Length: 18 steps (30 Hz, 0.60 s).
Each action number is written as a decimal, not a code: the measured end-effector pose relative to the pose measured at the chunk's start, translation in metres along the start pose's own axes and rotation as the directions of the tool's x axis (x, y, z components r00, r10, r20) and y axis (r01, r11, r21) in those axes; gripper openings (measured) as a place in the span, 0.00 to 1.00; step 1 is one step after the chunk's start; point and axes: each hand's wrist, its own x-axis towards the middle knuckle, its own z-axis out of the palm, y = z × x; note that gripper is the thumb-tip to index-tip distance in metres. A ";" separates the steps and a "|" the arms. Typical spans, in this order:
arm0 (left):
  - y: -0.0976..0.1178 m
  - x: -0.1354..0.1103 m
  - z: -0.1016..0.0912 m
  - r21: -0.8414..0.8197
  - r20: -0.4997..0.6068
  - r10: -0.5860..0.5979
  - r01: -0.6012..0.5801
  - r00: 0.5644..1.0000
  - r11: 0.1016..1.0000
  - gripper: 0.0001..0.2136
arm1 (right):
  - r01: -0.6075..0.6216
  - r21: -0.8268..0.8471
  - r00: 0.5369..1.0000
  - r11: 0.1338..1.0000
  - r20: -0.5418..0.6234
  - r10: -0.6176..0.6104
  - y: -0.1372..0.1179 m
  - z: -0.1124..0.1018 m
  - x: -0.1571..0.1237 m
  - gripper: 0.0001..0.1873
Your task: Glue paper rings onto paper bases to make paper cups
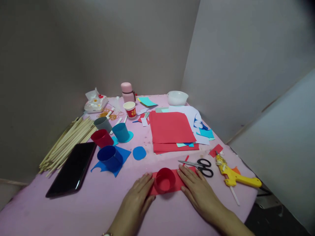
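Standing on red paper (179, 183) is an open-topped cylinder (165, 173).

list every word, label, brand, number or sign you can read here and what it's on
"福" in gold on red, on the paper cup; small, but that seems to be the character
Tissue pack: coloured print, too small and blurred to read any words
No other text can be made out
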 end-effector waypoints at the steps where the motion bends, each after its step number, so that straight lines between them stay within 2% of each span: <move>1: 0.000 0.000 0.002 -0.024 -0.016 -0.006 0.005 1.000 1.000 0.19 | 0.003 -0.004 1.000 1.000 -0.010 -0.003 0.002 0.001 0.000 0.26; 5: 0.000 -0.002 0.006 -0.085 -0.046 -0.055 0.051 0.997 0.995 0.23 | 0.023 -0.030 0.998 0.999 -0.061 -0.025 -0.001 0.003 -0.004 0.25; 8: 0.007 -0.005 0.002 -0.151 -0.044 -0.159 0.150 0.986 0.977 0.33 | 0.063 -0.019 0.998 0.998 -0.014 -0.063 -0.008 0.006 -0.007 0.26; 10: 0.017 -0.003 0.000 -0.238 -0.020 -0.249 0.237 0.968 0.942 0.41 | 0.074 -0.016 0.997 0.997 0.029 -0.074 -0.010 0.010 -0.006 0.26; 13: 0.035 0.005 0.004 -0.409 0.041 -0.342 0.328 0.939 0.852 0.48 | 0.084 -0.046 0.996 0.995 0.034 -0.083 -0.010 0.016 -0.004 0.26; 15: 0.045 0.013 0.010 -0.502 0.050 -0.353 0.329 0.934 0.800 0.48 | 0.103 -0.075 0.995 0.992 0.018 -0.102 -0.008 0.020 -0.003 0.26; 18: 0.050 0.022 0.015 -0.578 0.056 -0.396 0.353 0.917 0.736 0.42 | 0.140 -0.122 0.989 0.983 -0.026 -0.144 -0.006 0.021 -0.003 0.25</move>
